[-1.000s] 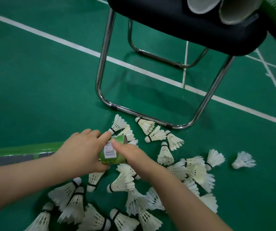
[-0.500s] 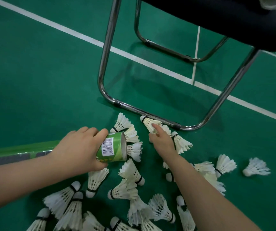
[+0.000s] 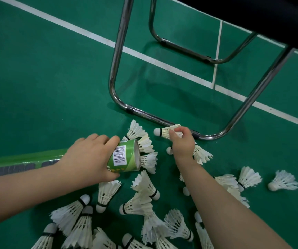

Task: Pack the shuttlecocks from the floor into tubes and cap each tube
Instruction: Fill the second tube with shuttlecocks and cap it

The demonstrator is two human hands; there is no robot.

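Glossy green tube (image 3: 124,156) is roughly horizontal near the floor (image 3: 45,90), open round mouth facing right, barcode label up. The left hand (image 3: 88,159) holds it, fingers curled round the end. Right hand (image 3: 181,143) pinches one shuttlecock (image 3: 165,132) by its feather skirt, round white cork pointing left. Loose feathered shuttlecocks (image 3: 141,203) litter the matte green court, the farthest just beside a chrome tubular chair frame (image 3: 116,69).
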